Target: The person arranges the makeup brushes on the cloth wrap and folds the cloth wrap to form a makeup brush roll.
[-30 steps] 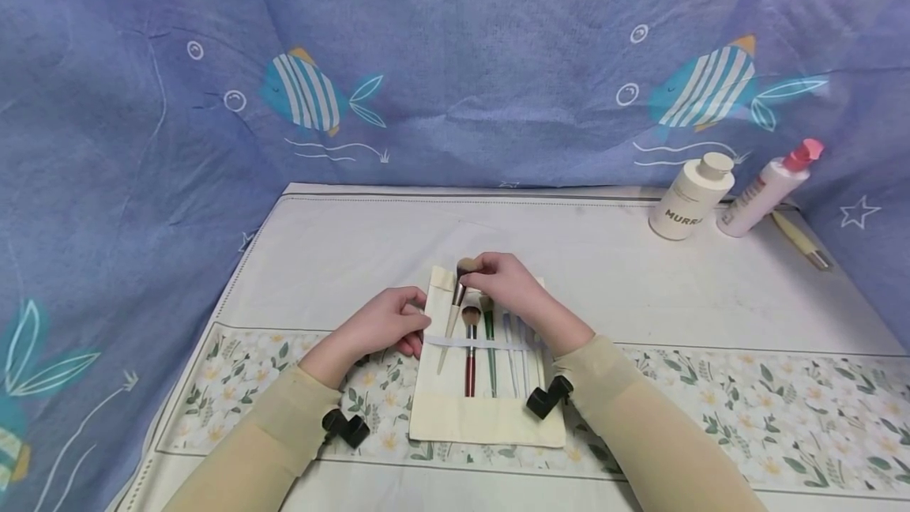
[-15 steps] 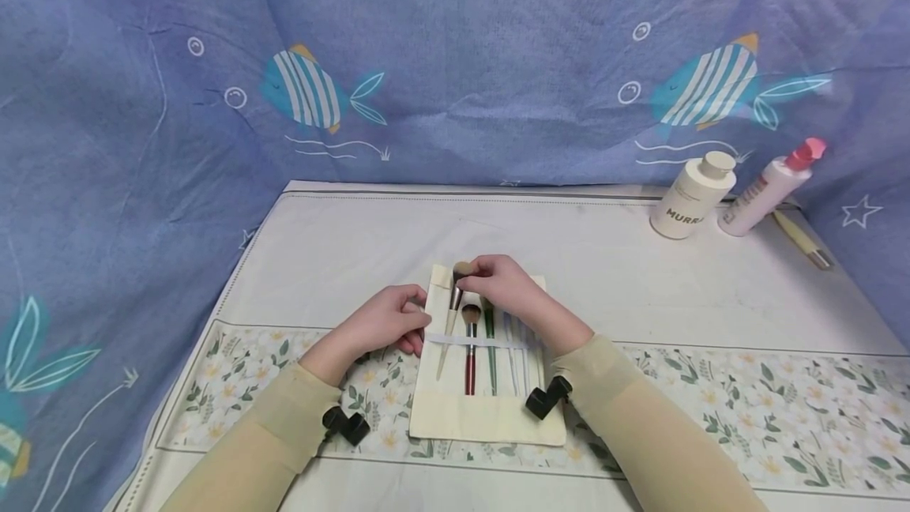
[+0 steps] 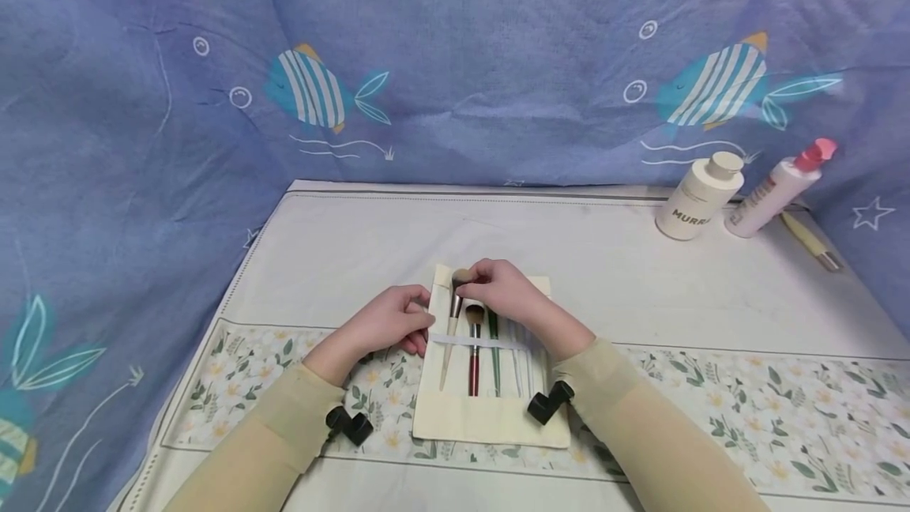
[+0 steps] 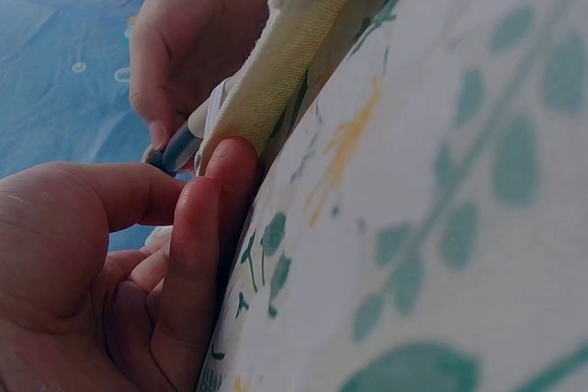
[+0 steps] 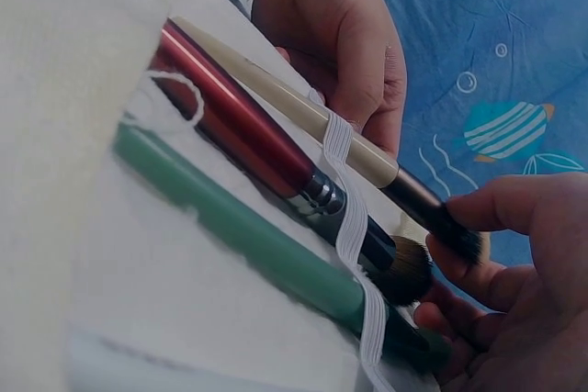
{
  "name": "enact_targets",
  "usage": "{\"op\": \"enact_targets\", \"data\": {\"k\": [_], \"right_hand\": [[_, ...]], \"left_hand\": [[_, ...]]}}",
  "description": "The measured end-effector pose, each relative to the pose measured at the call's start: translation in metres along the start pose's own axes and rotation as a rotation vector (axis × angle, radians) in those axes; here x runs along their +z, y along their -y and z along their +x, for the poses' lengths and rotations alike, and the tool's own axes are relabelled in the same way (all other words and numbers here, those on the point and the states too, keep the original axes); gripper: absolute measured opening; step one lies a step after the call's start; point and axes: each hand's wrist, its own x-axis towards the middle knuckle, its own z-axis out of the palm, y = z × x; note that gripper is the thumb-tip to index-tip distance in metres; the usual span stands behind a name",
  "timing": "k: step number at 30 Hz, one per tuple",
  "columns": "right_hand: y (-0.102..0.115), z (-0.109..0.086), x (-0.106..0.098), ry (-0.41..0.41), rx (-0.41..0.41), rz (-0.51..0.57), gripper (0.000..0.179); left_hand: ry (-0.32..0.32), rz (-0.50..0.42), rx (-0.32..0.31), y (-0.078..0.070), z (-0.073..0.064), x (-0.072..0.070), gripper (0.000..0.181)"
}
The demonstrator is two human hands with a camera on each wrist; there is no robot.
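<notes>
A cream cloth brush case [image 3: 490,421] lies unfolded, crossed by a white elastic band [image 5: 347,218]. My right hand [image 3: 508,291] pinches a makeup brush [image 5: 276,89] just below its bristles. Its cream handle [image 3: 446,362] passes under the elastic along the case's left side. At that left edge, my left hand [image 3: 384,318] holds the cloth between thumb and fingers; the left wrist view shows its fingertips at the cloth edge [image 4: 276,71]. Under the same band lie a red-handled brush [image 3: 475,370], a green-handled brush [image 3: 495,362] and slim pale sticks [image 3: 517,366].
At the back right stand a white bottle [image 3: 695,200] and a pump bottle [image 3: 771,200] with a pink top. Beside them lies a cream-handled tool [image 3: 810,242]. A floral strip [image 3: 711,409] runs across the tablecloth; a blue fish-print curtain [image 3: 483,62] hangs behind.
The cream-handled brush has slid down through the elastic toward the case's bottom fold, my right hand moving slightly nearer with it. My left hand keeps its place at the case edge.
</notes>
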Motion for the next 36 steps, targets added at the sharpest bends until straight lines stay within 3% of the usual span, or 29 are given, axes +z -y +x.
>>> {"op": "enact_targets", "data": {"k": [29, 36], "right_hand": [[-0.0001, -0.0026, 0.0043, 0.03, -0.064, -0.018, 0.023], [0.0014, -0.0028, 0.0068, 0.045, -0.077, -0.019, 0.016]], "left_hand": [[0.003, -0.007, 0.002, -0.0008, 0.0003, -0.0005, 0.024], [0.005, -0.004, -0.004, 0.0003, 0.0002, -0.0016, 0.025]]}}
